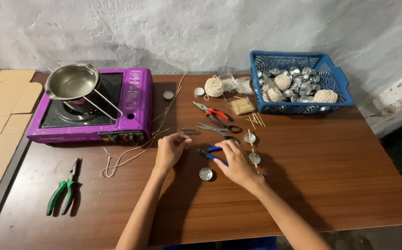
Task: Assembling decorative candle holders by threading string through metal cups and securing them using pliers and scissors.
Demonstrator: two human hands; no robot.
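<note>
The right hand (235,162) is closed around small blue-handled metal pliers (212,154). The left hand (169,149), fingers curled together, holds nothing I can see. A round shiny metal cup (205,174) sits between them on the brown wooden table (330,176).

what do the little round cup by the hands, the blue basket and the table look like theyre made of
Round cup: thin shiny metal, probably aluminium, judging by its silvery glint. Blue basket: moulded plastic, shown by its uniform colour and lattice walls. Table: wood or wood-look laminate, brown grain with a smooth sheen.

Dim, soft overhead light, slight blur
</note>
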